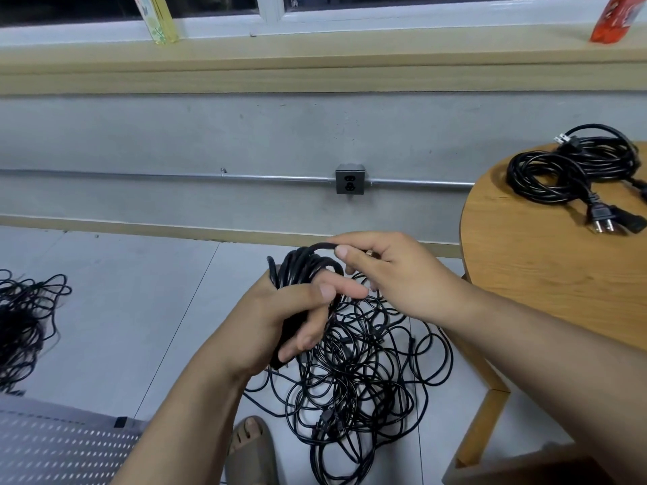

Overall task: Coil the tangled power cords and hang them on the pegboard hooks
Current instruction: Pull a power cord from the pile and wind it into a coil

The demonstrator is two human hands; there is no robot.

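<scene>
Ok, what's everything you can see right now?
coil: one, black, in both hands
floor tangle: one, black, under hands
left tangle: one, black, floor
coiled cords: maybe two, black, on table
table: one, wooden, right
pegboard: one, white, bottom left
socket: one, grey, on wall
pipe: one, grey, along wall
yellow pack: one, on sill
red pack: one, on sill
sandal: one, tan, bottom
left hand: grips coil
right hand: pinches coil's top loop

A black cord coil (304, 269) sits above the tangled cord pile (360, 372) sprawled on the floor (140, 292).
</scene>
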